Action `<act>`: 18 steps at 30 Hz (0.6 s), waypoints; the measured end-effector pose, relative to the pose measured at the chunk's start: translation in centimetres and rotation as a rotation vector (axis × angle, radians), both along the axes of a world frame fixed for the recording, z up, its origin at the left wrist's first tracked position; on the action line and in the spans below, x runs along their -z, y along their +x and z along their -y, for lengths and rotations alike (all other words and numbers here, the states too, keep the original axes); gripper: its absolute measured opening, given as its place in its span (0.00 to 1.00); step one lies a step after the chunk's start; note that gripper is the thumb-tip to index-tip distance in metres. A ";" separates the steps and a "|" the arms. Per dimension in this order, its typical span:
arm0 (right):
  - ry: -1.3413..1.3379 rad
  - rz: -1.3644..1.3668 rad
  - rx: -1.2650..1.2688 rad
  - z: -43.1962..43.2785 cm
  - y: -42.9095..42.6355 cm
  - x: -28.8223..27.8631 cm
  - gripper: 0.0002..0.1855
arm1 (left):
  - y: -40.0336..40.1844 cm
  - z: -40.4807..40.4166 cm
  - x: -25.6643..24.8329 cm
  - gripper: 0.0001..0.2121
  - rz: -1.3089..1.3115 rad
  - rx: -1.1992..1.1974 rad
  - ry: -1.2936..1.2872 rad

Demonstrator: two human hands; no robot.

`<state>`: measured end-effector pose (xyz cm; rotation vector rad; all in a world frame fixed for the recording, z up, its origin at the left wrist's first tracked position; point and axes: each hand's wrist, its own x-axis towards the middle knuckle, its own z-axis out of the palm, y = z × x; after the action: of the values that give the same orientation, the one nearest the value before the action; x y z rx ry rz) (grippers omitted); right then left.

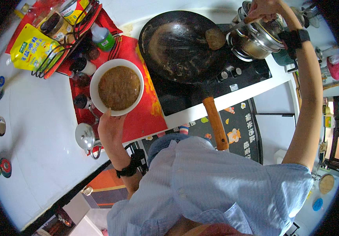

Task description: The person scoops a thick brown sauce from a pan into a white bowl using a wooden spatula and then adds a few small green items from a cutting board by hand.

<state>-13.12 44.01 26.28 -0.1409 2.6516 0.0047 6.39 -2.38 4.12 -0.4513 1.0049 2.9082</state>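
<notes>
My left hand point(110, 126) touches the near rim of a white bowl point(93, 88), which holds brown liquid and stands on a red mat. At the upper right, my right hand point(265, 11) grips the handle of a spatula point(215, 39). The spatula's blade lies over the right side of a large black wok point(175, 56) on the cooktop. The wok's inside is coated with brown residue, and its wooden handle point(216, 124) points towards me. Whether my left fingers grip the bowl from below is hidden.
A stacked steel pot point(256, 44) stands right of the wok on the black cooktop point(175, 103). Left of the bowl are seasoning jars point(84, 66), a green-labelled bottle point(103, 38), and a lidded metal pot point(85, 136). A wire rack point(78, 38) holds a yellow pouch point(35, 50).
</notes>
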 end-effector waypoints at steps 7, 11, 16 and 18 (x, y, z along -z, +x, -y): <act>0.127 0.079 0.047 1.7 -4.0 0.2 0.21 | -0.5 0.8 0.7 0.23 -0.009 0.013 -0.021; 0.092 0.137 0.061 1.3 -6.1 1.8 0.22 | -0.9 1.1 0.6 0.23 -0.006 0.008 -0.023; -0.092 0.266 0.096 -0.4 -7.9 5.4 0.23 | -1.1 2.0 1.4 0.22 -0.005 0.025 -0.079; -0.201 0.339 0.145 -0.9 -8.2 7.3 0.23 | -1.2 2.1 1.5 0.22 0.044 0.017 -0.161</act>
<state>-21.30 44.92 19.02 -0.0121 2.3128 -0.3075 5.16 -4.48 2.63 -0.5079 1.2360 2.8007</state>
